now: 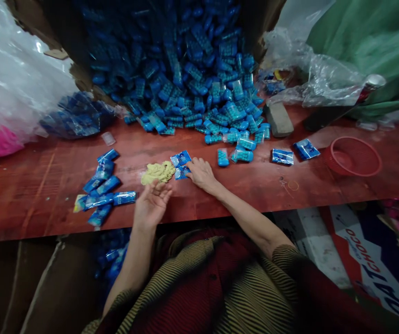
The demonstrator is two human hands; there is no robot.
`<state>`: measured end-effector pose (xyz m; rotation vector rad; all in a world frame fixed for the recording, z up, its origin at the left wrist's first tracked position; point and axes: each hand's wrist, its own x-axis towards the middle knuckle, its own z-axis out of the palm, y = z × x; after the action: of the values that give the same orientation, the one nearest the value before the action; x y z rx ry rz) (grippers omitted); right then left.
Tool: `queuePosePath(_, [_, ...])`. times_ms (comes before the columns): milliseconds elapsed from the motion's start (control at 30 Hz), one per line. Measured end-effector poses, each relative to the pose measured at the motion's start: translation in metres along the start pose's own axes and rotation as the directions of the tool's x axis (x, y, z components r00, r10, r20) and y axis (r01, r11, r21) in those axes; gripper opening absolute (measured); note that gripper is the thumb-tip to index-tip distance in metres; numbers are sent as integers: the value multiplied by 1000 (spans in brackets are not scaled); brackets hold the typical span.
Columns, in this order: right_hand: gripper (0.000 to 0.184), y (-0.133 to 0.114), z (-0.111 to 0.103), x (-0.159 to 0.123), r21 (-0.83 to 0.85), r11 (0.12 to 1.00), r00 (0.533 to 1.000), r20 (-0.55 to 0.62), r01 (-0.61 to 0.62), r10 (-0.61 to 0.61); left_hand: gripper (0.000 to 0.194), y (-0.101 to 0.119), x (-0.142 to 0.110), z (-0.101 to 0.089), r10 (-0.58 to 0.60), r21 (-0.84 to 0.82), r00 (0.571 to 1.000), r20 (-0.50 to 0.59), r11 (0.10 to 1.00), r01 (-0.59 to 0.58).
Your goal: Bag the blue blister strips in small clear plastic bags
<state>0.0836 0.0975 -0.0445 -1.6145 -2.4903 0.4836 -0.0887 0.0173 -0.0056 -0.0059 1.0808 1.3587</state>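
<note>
While the right hand [202, 174] reaches in near the middle of the frame, its fingertips meet the right edge of the lower blue packet [182, 172]; whether that grip pinches it or only rests there, I cannot tell. The upper blue packet [180, 158] lies just above it, both on the red desk [171, 199]. Just left of the pair sits a crumpled pale yellow heap [158, 172]. At the heap's lower edge is the left hand [152, 202], palm turned up, fingers loosely curled, its grip released and empty; whether the fingers touch the heap is unclear.

Left of centre, a loose pile of blue packs [104, 185] lies on the desk. Across the top centre, small clear containers with blue caps [199, 93] spill from a torn cardboard box [272, 18]. Right of centre are a grey block [278, 119] and two blue packs, one [282, 157] to the left of the other [306, 149]. Further right stands a red plastic basket [353, 172], and a green cloth [373, 51] fills the upper right.
</note>
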Motion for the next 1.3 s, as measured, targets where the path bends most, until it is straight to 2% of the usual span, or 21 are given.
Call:
queuePosePath(100, [18, 2, 2, 5, -33, 999, 999, 35, -3, 4, 9, -32, 4, 11, -96, 95, 995, 8, 991, 95])
queuePosePath(167, [19, 4, 1, 5, -23, 1000, 999, 34, 4, -3, 7, -42, 8, 13, -115, 137, 993, 1, 984, 114])
queuePosePath(300, [30, 6, 0, 9, -13, 1000, 1000, 21, 17, -16, 9, -43, 14, 10, -83, 173, 997, -6, 981, 83])
queuePosePath(433, [22, 4, 7, 12, 5, 1000, 1000, -7, 20, -20, 8, -39, 16, 9, -48, 175, 999, -15, 983, 50])
queuePosePath(533, [17, 3, 11, 9, 97, 995, 998, -55, 17, -12, 6, -39, 16, 8, -46, 186, 998, -32, 981, 51])
queuePosePath(633, [13, 3, 6, 2, 293, 956, 995, -95, 20, 9, 12, -44, 16, 10, -24, 212, 1000, -12, 977, 26])
queuePosePath(733, [7, 1, -2, -10, 576, 815, 995, -103, 67, -9, 22, -50, 16, 15, 6, 230, 997, 77, 973, -23])
queuePosePath(833, [5, -3, -6, -21, 816, 573, 996, -85, 80, -18, 27, -55, 17, 23, 26, 241, 993, 112, 969, -53])
queuePosePath(867, [10, -4, -5, -24, 879, 472, 997, -80, 69, 4, 28, -57, 17, 25, 37, 241, 994, 107, 969, -62])
queuePosePath(967, [25, -5, -1, -27, 983, 179, 996, 17, -33, 91, 30, -60, 17, 29, 63, 229, 993, 103, 970, -86])
queuePosePath(1033, [24, -6, 2, -27, 988, 55, 986, 137, -143, 97, 29, -63, 16, 30, 80, 230, 991, 106, 968, -103])
queuePosePath(1100, [26, -7, 5, -27, 978, -8, 972, 209, -210, 108, 28, -65, 16, 31, 111, 237, 989, 101, 963, -132])
queuePosePath(1167, [28, -8, 8, -28, 974, -29, 964, 228, -226, 138, 27, -67, 18, 31, 143, 243, 985, 93, 956, -162])
queuePosePath(1300, [27, -13, 14, -29, 973, 24, 956, 219, -228, 195, 25, -69, 21, 31, 194, 238, 978, 80, 949, -208])
